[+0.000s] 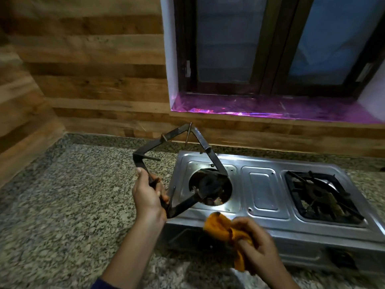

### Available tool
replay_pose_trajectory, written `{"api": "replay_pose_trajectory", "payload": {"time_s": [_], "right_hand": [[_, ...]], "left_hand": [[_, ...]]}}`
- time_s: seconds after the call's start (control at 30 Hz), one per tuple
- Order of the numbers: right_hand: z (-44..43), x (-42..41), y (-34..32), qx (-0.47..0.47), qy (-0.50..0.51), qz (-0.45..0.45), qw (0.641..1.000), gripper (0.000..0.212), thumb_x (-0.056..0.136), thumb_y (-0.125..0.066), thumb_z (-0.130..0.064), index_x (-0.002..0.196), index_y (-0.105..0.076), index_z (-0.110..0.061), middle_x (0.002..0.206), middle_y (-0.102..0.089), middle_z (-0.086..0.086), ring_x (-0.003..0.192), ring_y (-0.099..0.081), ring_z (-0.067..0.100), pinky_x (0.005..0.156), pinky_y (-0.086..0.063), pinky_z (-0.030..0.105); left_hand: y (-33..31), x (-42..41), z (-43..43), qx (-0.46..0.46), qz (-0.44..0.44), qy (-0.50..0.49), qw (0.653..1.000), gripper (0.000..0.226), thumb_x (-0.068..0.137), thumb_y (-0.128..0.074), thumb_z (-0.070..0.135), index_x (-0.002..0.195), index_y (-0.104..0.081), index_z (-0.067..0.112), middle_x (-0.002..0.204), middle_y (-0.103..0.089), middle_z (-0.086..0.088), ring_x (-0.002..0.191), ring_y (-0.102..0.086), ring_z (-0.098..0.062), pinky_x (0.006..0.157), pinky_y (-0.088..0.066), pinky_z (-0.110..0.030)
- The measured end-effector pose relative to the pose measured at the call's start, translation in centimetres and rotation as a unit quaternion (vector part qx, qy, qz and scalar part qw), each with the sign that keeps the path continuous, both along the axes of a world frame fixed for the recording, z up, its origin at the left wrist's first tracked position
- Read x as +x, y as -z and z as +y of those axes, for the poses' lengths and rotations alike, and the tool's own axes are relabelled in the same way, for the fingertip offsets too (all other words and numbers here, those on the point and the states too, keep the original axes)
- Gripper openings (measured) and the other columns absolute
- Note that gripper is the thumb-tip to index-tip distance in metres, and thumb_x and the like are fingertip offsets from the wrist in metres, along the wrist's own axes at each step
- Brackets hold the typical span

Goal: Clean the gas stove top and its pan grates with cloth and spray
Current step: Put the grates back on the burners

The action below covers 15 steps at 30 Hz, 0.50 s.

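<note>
- The left hand (148, 195) grips a dark, square metal pan grate (177, 163) by its near-left side, fingers curled round the bar, thumb pointing up along it.
- The grate is lifted clear and tilted steeply, its far corner raised toward the wood-panelled wall (93, 80) and its near-right side hanging over the left burner opening.
- The right hand (257, 245) has its grip clenched on a bunched orange cloth (223, 228), held just above the front edge of the stove, near the grate's lowest corner but apart from it.
- The stainless-steel two-burner gas stove (264, 192) sits on a speckled grey granite bench (73, 205), its back close to the wall.
- The left burner (209, 186) lies exposed in its round opening, dark and grimy, with crumbs at the near rim.
- A second black pan grate (320, 195) rests in place over the right burner, with debris showing beneath it.
- A raised rectangular panel lies between the two burners.
- Above the stove, a dark-framed window (277, 49) has a sill covered in shiny purple film (270, 109).
- A dark blue sleeve (102, 285) shows at the left forearm's bottom edge.
</note>
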State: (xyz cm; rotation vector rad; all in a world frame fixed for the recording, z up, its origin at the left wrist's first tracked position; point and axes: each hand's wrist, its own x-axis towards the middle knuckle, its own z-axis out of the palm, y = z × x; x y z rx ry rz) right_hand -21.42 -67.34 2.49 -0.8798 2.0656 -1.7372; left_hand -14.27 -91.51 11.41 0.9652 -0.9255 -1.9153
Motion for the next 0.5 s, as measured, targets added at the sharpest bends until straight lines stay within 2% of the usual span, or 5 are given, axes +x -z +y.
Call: {"api": "replay_pose_trajectory", "payload": {"time_s": [0.07,0.17,0.27,0.4,0.5], "right_hand": [[1.3,0.0,1.0,0.122,-0.069,0.028,0.990,0.044,0.077,-0.057,-0.005,0.108,-0.067,-0.036,0.098,-0.071,-0.002,0.081,-0.065,0.001,0.070,-0.050,0.022],[2.5,0.4,4.4,0.269,-0.140,0.059,0.951,0.049,0.072,-0.056,-0.014,0.104,-0.064,-0.050,0.104,-0.067,-0.010,0.102,-0.063,0.002,0.094,-0.049,0.030],[3.5,1.2,6.9,0.337,-0.170,0.029,0.925,0.046,0.063,-0.049,-0.024,0.093,-0.063,-0.056,0.105,-0.068,-0.011,0.102,-0.062,-0.002,0.095,-0.048,0.031],[4.2,1.6,6.2,0.313,-0.128,0.022,0.941,0.048,0.063,-0.053,-0.029,0.091,-0.062,-0.067,0.099,-0.069,-0.022,0.099,-0.062,-0.012,0.092,-0.052,0.031],[3.5,1.2,3.3,0.160,0.009,-0.019,0.987,0.037,0.083,-0.072,-0.023,0.116,-0.064,-0.039,0.117,-0.066,-0.020,0.111,-0.061,-0.002,0.095,-0.052,0.030]], "left_hand": [[0.5,0.2,0.2,-0.008,-0.010,0.028,1.000,0.050,0.100,-0.037,0.055,0.067,-0.044,0.017,0.042,-0.029,0.002,0.039,-0.026,-0.016,0.040,-0.023,-0.025],[1.3,0.2,0.7,-0.004,-0.027,0.058,0.998,0.052,0.100,-0.037,0.055,0.066,-0.044,0.016,0.041,-0.028,0.002,0.036,-0.026,-0.016,0.040,-0.023,-0.025],[2.1,0.0,1.5,0.021,-0.040,0.079,0.996,0.053,0.100,-0.036,0.054,0.064,-0.044,0.016,0.039,-0.028,0.001,0.035,-0.027,-0.016,0.042,-0.024,-0.028],[3.1,-0.5,2.2,0.030,-0.066,0.103,0.992,0.053,0.101,-0.035,0.053,0.066,-0.042,0.014,0.037,-0.029,0.002,0.032,-0.028,-0.015,0.036,-0.026,-0.021],[3.8,-0.9,2.5,0.030,-0.087,0.124,0.988,0.052,0.100,-0.036,0.054,0.070,-0.043,0.013,0.038,-0.030,0.002,0.032,-0.028,-0.014,0.033,-0.028,-0.018]]}}
